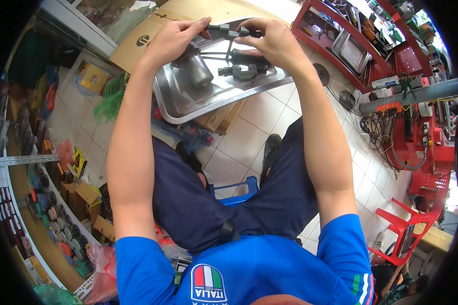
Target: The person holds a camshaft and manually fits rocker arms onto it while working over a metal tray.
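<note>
We see left hand (174, 41) and right hand (276, 41) gripping dark metal part (225, 29) above tray (221, 99); tiled floor (263, 113) shows past near edge.

Bright o'all, looks like daylight. Strongest at top ctr: pale surface (272, 7) beyond tray blown to near-white; 2nd hot patch at far R edge. Steel tray (174, 108) throws soft glare + mirror-like reflections; metal cylinder (201, 76) w/ highlight down its side. Black part (226, 28) btwn fingers (201, 24) reads dark, fine detail hard to get. Floor tiles (262, 114) well lit, shade under tray. Navy trousers (183, 190) v. dark, folds half lost. Lower R dim. Fisheye: L shelving (28, 160) bows hard, black vignette in corners. Ctr fairly sharp, rim soft.
</note>
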### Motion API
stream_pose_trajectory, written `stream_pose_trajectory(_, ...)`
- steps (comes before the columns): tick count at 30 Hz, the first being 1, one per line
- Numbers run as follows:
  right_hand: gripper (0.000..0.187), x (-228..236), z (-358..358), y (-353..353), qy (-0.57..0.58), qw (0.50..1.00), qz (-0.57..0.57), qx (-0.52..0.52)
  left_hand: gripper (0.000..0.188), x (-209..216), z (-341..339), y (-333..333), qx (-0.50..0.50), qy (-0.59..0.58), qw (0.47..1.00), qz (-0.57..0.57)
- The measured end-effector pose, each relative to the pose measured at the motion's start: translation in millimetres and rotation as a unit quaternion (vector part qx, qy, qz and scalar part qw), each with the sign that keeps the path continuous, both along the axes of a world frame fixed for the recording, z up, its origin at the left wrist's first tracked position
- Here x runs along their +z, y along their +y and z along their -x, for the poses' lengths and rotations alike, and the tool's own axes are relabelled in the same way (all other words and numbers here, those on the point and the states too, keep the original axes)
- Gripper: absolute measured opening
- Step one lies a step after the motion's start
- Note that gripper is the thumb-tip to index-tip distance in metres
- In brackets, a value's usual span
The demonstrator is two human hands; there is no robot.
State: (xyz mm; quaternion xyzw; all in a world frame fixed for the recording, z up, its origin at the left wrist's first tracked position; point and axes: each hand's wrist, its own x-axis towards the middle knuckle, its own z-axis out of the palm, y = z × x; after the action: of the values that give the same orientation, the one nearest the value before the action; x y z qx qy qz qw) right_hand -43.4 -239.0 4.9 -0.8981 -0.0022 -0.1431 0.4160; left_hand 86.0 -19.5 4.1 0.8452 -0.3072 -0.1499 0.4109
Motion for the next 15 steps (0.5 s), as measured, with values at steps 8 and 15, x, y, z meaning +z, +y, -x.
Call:
stream_pose_trajectory(8, 0.031, -7, -5, -4, -0.022, 1.000, -0.009, 0.005, 0.054, -3, 10, 0, -0.002, 0.000, 0.991, 0.132)
stream_pose_trajectory(15, 0.036, -18, -11, -6, -0.017, 1.000, -0.018, 0.005, 0.066, 2, 2, -2, 0.032, -0.007, 0.999, -0.033)
